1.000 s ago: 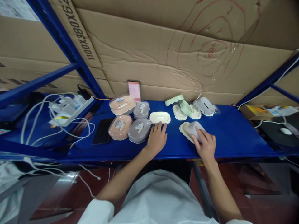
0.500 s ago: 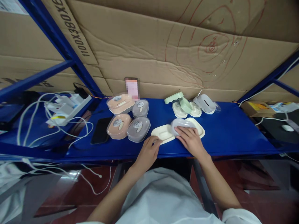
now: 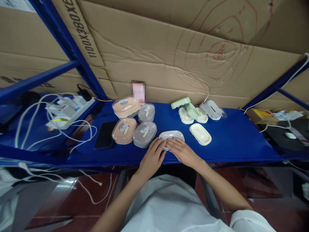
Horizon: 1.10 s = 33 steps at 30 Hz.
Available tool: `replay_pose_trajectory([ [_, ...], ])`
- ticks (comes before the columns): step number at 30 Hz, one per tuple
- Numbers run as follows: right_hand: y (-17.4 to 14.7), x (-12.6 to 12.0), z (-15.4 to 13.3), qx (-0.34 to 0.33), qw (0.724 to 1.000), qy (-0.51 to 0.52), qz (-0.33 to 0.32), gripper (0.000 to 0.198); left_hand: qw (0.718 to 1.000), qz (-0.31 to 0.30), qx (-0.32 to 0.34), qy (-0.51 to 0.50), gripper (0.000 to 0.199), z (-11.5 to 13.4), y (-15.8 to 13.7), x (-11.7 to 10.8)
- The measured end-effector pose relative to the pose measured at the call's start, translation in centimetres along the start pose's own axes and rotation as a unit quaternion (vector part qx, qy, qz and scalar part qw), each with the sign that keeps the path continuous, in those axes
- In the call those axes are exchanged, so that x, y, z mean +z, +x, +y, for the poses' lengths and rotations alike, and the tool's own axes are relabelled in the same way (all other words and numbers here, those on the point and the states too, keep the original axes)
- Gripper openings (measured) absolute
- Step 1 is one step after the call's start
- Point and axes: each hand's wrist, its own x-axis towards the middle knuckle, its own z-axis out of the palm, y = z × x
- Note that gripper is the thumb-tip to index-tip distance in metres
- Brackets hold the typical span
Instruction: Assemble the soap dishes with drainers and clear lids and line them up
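A pale grey oval cover (image 3: 172,134) lies near the table's front edge, partly under both hands. My left hand (image 3: 154,154) is closed on its left side, and my right hand (image 3: 182,152) grips it from the right with the fingers over its near part. The fingertips meet near the middle and hide what lies beneath. To the right rests a cream oval tray (image 3: 201,134), apart from the hands. Finished-looking lidded boxes sit on the left: a grey box (image 3: 145,134) nearest the left hand and a peach box (image 3: 125,130) beside it.
Further back are another peach box (image 3: 125,108) and a small grey box (image 3: 146,112). Green rings (image 3: 192,111) and a slotted grey cover (image 3: 212,109) lie at the back right. A black phone (image 3: 105,135) and a power strip (image 3: 78,111) with cables occupy the left.
My right hand has brought the grey cover left from the cream tray to my left hand. The second cream tray no longer shows, apparently beneath the cover. Both hands are now together on it.
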Motion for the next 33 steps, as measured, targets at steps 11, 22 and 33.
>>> replay_pose_trajectory([
  [11, 2.5, -3.7, 11.2, 0.251, 0.960, -0.062, 0.103, 0.050, 0.999, 0.005, -0.007, 0.036, 0.034, 0.5, 0.1, -0.1],
  [22, 3.9, -3.2, 10.9, 0.382, 0.875, -0.298, -0.001, 0.049, 0.999, 0.005, -0.007, 0.045, 0.033, 0.7, 0.2, -0.3],
  [33, 2.0, -1.6, 13.0, 0.381, 0.902, -0.013, 0.201, 0.049, 1.000, 0.007, -0.016, 0.019, 0.033, 0.5, 0.1, -0.1],
])
